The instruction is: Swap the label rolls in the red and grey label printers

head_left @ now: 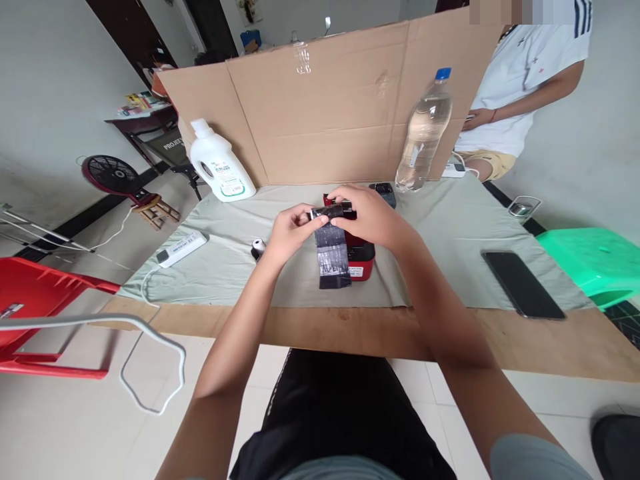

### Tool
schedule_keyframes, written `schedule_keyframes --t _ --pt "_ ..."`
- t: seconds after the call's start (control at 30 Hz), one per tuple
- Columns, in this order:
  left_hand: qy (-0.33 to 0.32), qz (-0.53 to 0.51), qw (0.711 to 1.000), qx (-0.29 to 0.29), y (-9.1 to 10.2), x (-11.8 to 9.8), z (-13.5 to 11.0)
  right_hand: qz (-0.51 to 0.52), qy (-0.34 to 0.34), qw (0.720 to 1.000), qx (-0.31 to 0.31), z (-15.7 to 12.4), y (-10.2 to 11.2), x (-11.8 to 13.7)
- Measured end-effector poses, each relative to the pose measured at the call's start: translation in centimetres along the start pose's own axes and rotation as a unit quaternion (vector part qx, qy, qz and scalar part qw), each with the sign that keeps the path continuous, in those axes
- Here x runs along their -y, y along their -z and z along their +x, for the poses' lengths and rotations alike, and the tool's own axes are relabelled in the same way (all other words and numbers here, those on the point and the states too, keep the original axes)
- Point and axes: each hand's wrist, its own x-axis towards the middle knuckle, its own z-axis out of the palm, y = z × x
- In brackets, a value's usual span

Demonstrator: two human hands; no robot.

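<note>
Black roll (327,213) is held btwn both hands over the worktop (435,267), approx mid-width, w/ a dark strip (333,259) hanging toward the front edge (can't tell if its low end touches the cloth). L hand (290,232) pinches one end, thumb and fingers closed on it; R hand (369,215) grips the other, fingers arched over, thumb beneath. Wrists angle inward, forearms crossing the front edge. Red box (369,268) sits just beside the strip. Bare cloth runs from R hand to the phone (523,284) near the front right corner.

Cloth-covered table (340,327): white jug (226,168), clear bottle (425,133), power strip (183,249), phone (523,284), red device (365,259).
</note>
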Motion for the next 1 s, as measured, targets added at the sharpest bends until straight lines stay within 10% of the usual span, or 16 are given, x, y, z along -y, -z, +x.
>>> schedule_keyframes --t 0.17,0.37,0.53,1.0 --pt "0.018 0.089 0.996 -0.014 -1.3 1.9 0.2 -0.098 -0.023 0.994 0.047 0.2 -0.6 -1.3" --pt "0.142 0.378 0.893 -0.198 5.1 5.7 -3.0 -0.195 -0.150 0.963 0.115 0.5 -1.9 -2.1" --pt "0.294 0.439 0.846 -0.064 9.2 9.3 -3.1 -0.224 -0.187 0.947 0.131 0.5 -2.3 -1.4" --pt "0.241 0.387 0.889 -0.039 11.1 12.8 0.1 -0.234 -0.197 0.940 0.150 1.1 -3.8 -3.4"
